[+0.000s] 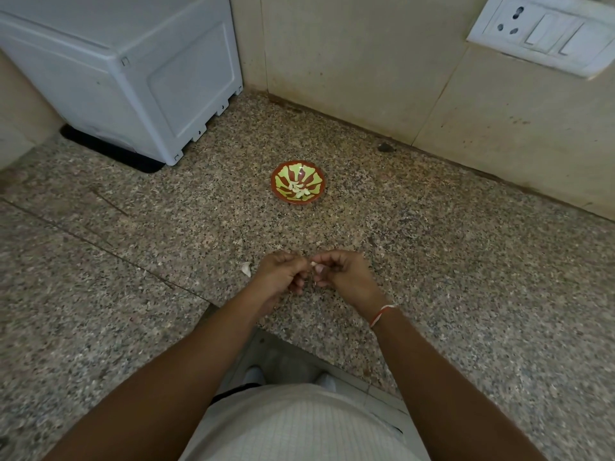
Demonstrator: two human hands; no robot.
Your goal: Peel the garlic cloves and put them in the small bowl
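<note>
Over the counter (466,261), both hands (312,274) pinch a garlic clove (313,264).

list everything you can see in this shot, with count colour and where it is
small bowl: one, red-brown with light green pattern, on the counter beyond the hands
peeled cloves: several, pale, inside the small bowl
garlic clove: one, whitish, pinched between both hands
loose garlic piece: one, white, on the counter just left of the left hand
counter: one, speckled granite, fills the middle
appliance: one, white, back left on a black mat
switch plate: one, white, on the wall top right
wrist thread: one, red and white, right wrist
left hand: fingers curled on the clove
right hand: fingers curled on the clove
</note>
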